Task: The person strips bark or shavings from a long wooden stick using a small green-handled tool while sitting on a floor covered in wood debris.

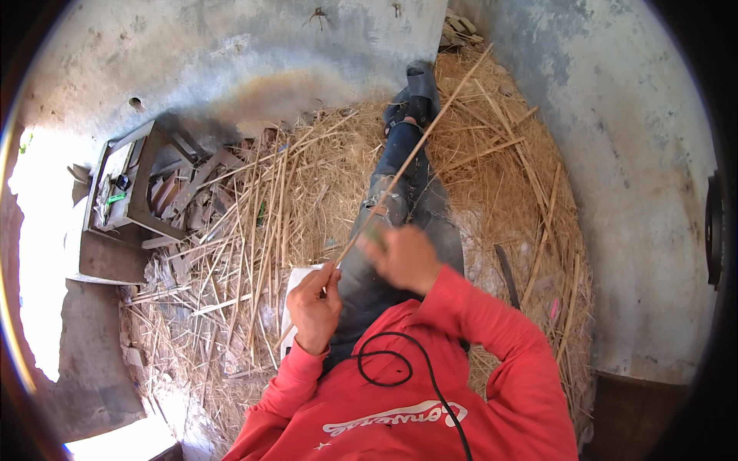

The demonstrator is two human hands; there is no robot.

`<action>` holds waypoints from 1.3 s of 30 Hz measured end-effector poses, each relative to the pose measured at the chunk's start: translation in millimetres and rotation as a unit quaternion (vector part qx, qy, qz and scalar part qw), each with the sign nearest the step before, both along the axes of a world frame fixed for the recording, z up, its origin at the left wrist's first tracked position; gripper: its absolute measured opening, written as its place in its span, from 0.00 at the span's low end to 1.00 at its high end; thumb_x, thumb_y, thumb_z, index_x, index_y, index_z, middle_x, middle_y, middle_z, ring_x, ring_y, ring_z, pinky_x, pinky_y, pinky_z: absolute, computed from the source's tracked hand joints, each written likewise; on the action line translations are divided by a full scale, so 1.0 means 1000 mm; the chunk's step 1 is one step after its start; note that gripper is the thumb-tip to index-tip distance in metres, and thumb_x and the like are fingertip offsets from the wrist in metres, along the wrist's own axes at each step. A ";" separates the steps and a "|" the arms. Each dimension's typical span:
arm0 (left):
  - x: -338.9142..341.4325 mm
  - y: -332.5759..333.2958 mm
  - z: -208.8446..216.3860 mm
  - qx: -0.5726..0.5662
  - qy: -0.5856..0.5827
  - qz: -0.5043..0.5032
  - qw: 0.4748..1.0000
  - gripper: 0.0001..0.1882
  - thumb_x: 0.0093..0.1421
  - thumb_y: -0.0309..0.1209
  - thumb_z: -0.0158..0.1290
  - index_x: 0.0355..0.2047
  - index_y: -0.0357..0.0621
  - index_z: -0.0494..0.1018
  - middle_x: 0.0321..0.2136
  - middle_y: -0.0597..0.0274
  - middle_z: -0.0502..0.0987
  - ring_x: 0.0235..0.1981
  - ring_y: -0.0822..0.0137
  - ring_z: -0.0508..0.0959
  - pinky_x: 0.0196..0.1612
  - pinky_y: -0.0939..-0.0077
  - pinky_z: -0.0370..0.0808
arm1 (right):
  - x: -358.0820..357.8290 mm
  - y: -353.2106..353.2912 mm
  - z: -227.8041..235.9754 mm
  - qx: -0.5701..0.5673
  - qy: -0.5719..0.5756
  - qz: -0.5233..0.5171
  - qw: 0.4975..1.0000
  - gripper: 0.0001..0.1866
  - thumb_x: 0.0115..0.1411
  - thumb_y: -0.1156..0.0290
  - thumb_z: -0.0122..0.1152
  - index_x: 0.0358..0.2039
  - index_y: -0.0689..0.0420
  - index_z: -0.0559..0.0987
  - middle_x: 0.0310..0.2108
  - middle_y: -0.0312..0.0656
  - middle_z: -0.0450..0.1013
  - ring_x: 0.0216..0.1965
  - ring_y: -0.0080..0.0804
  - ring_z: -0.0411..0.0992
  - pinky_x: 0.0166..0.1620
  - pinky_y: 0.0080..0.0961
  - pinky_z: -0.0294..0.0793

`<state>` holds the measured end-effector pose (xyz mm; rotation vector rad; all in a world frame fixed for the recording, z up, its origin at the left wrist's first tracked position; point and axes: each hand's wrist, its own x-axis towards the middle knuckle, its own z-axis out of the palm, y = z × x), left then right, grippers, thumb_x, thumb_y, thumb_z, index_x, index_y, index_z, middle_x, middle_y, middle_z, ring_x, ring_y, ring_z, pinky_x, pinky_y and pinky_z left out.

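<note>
A long, thin bamboo-like strip [420,144] slants from my lap up past my feet to the far right. My left hand [314,309] pinches its near end between thumb and fingers. My right hand [407,257] is closed beside the strip, a little ahead of the left hand and over my thighs. Motion smears its fingers and a small greenish thing [374,232] at them, whose kind I cannot make out. Both hands are in front of my red sweatshirt, with my jeans-clad legs [396,161] stretched out beneath the strip.
Straw-like shavings [323,165] and loose strips [244,230] cover the floor around me. At the left a wooden stool-like frame [142,196] lies tipped, with scraps beside it. Stained walls stand ahead and at the right [630,169]. A black cable [419,346] loops across my front.
</note>
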<state>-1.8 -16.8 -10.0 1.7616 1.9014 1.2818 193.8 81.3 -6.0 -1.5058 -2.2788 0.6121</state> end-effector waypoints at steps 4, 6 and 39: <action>-0.016 -0.013 0.004 0.004 -0.007 0.005 1.000 0.09 0.60 0.23 0.66 0.41 0.40 0.86 0.22 0.58 0.79 0.14 0.63 0.72 0.20 0.69 0.66 | 0.071 0.071 0.000 0.039 0.105 -0.143 0.983 0.30 0.74 0.44 0.48 0.41 0.61 0.83 0.24 0.61 0.78 0.30 0.64 0.80 0.34 0.56 0.77; -0.013 -0.010 0.006 0.016 0.008 -0.003 1.000 0.09 0.60 0.22 0.66 0.41 0.39 0.86 0.21 0.58 0.77 0.14 0.63 0.71 0.20 0.70 0.65 | 0.066 0.067 0.004 0.030 0.106 -0.117 0.987 0.31 0.74 0.42 0.47 0.41 0.60 0.83 0.24 0.60 0.78 0.30 0.64 0.79 0.35 0.57 0.77; -0.004 -0.001 0.000 0.021 -0.020 -0.043 0.999 0.08 0.62 0.20 0.64 0.42 0.36 0.85 0.25 0.53 0.83 0.20 0.70 0.79 0.24 0.74 0.70 | 0.013 0.005 0.021 0.059 0.061 0.054 0.995 0.31 0.71 0.37 0.50 0.41 0.53 0.85 0.19 0.55 0.77 0.25 0.59 0.80 0.31 0.55 0.78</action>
